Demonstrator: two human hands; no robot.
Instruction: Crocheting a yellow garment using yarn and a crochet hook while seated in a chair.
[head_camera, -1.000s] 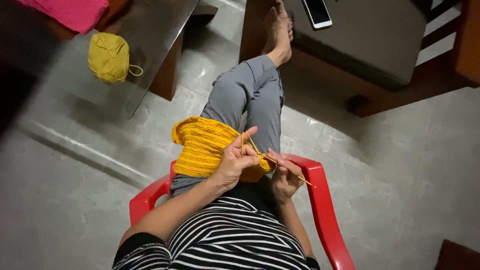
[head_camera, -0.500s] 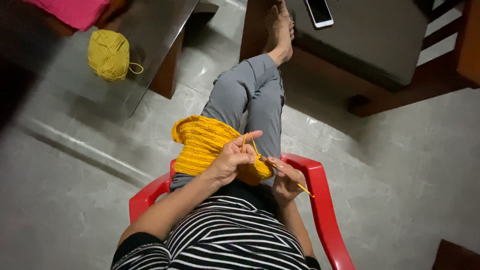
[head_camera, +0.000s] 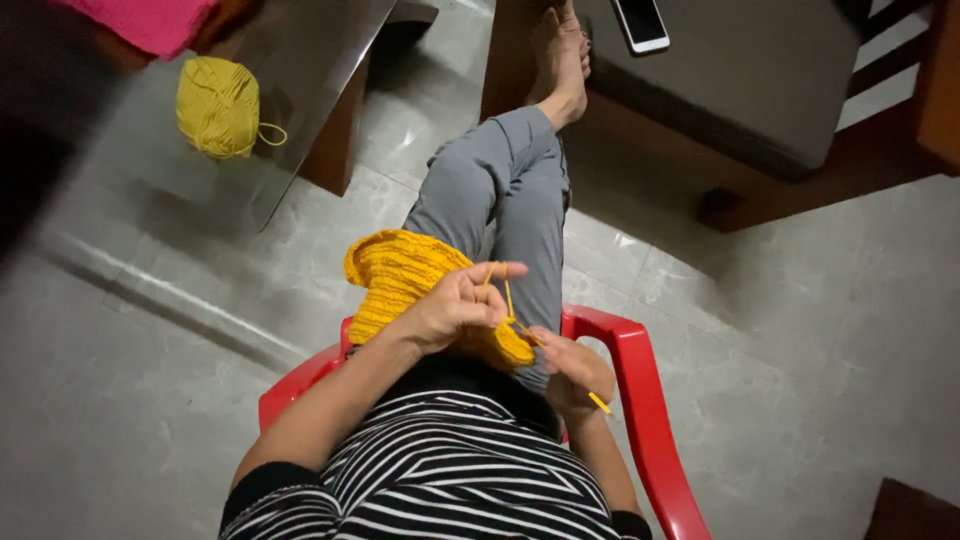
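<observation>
I sit in a red plastic chair with my legs stretched out in grey trousers. A yellow crocheted piece lies on my lap. My left hand pinches its edge, and a strand of yellow yarn loops over the fingers. My right hand holds a thin yellow crochet hook, whose tip meets the work close to my left hand. A ball of yellow yarn rests on a glass table at the upper left.
The glass-topped table also carries a pink cloth. My bare foot rests on a wooden seat with a grey cushion, where a phone lies. The floor is pale tile.
Both hands have shifted slightly lower over my lap. My left hand's fingers have curled over the yarn and the hook has tilted downward.
</observation>
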